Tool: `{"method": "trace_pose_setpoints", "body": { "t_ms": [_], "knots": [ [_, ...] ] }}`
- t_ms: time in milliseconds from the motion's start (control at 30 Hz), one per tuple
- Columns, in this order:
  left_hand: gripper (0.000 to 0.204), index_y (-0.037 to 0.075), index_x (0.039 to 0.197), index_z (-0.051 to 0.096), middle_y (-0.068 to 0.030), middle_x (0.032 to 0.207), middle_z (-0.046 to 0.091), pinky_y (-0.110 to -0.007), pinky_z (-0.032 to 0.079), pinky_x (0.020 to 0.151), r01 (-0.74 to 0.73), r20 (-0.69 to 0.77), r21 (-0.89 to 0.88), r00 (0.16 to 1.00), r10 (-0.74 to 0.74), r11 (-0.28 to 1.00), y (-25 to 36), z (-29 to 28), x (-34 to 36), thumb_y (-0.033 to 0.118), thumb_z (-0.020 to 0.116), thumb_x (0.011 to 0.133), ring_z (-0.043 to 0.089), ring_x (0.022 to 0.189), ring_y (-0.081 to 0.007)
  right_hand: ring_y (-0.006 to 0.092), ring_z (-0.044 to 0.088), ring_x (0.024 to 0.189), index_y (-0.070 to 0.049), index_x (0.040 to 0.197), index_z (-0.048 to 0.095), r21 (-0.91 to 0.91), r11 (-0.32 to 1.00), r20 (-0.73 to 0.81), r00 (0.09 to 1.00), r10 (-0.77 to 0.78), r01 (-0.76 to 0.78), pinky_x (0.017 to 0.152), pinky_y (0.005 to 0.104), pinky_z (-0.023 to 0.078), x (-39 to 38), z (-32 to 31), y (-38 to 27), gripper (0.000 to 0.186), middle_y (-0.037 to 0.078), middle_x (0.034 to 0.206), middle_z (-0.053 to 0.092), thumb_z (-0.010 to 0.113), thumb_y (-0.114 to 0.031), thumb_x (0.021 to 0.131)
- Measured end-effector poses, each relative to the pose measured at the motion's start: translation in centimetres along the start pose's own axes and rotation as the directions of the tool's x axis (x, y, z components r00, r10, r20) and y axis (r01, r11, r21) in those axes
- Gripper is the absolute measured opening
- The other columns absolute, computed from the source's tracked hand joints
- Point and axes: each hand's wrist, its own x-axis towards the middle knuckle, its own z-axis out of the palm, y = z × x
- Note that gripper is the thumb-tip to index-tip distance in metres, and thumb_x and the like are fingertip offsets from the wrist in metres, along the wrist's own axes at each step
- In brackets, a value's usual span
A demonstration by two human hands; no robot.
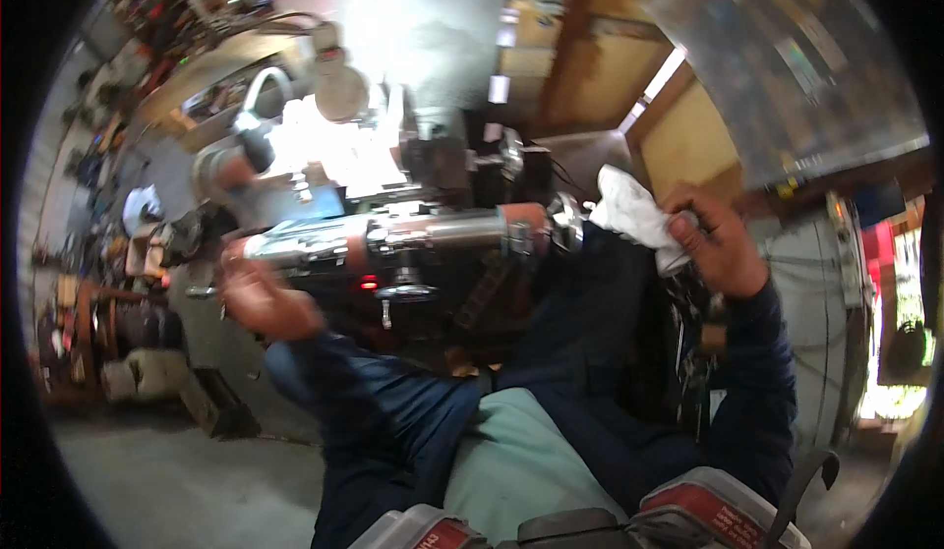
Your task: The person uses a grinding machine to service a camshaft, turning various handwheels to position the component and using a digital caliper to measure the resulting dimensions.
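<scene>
A long, shiny metal machine [447,231], which looks like a small lathe, lies crosswise in front of me with reddish-brown bands along it. At its left end is my left hand [267,298], smeared by motion; I cannot tell whether it grips anything there. A crumpled white cloth or paper wipe [629,207] is pinched in my right hand [726,244], just right of the machine's round metal end wheel [564,223]. A small crank handle [403,293] sticks out from the machine's near side, beside a red glow.
Behind the machine a lamp with a round head [341,92] stands near a very bright glare. Wooden boards [610,67] and a clear-fronted panel [796,67] rise at the far right. Shelves of clutter line the left, above a grey floor [128,461].
</scene>
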Motion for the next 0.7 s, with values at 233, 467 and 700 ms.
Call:
{"method": "trace_pose_setpoints", "body": {
  "t_ms": [233, 467, 700],
  "knots": [
    [0.052, -0.003, 0.137, 0.046, -0.0219, 0.131, 0.059, -0.038, 0.045, 0.102, 0.22, 0.457, -0.697, 0.87, 0.187, 0.682, 11.4, 6.3, -7.2, 0.007, 0.065, 0.089, 0.057, 0.123, -0.0352, 0.0117, 0.049, 0.106, -0.004, 0.121, 0.051, 0.517, 0.851, 0.185, 0.959, -0.217, 0.093, 0.093, 0.0269, 0.04, 10.0, 13.3, -5.7, 0.022, 0.004, 0.112, 0.054, 0.048, -0.018, 0.104],
    [0.032, -0.003, 0.125, 0.053, -0.0127, 0.098, 0.064, -0.035, 0.052, 0.079, 0.695, 0.373, -0.645, 0.65, -0.662, 0.318, 5.1, 13.3, -4.8, 0.006, 0.055, 0.094, 0.063, 0.083, -0.0243, 0.0133, 0.054, 0.109, -0.001, 0.129, 0.05, 0.404, 0.913, 0.158, 0.979, -0.127, 0.053, 0.096, 0.0287, 0.044, 20.6, 15.5, -0.1, 0.033, 0.007, 0.119, 0.057, 0.048, -0.023, 0.105],
    [0.024, -0.006, 0.112, 0.052, -0.0191, 0.106, 0.063, -0.036, 0.047, 0.09, 0.709, 0.329, -0.562, 0.664, -0.672, 0.426, 2.3, 19.4, -5.7, 0.006, 0.055, 0.092, 0.061, 0.1, -0.0278, 0.0293, 0.059, 0.111, 0.006, 0.132, 0.047, 0.274, 0.96, 0.265, 0.964, -0.014, -0.061, 0.1, 0.0389, 0.044, 32.4, 22.8, 14.1, 0.054, 0.022, 0.122, 0.061, 0.04, -0.04, 0.105]
  ]
}}
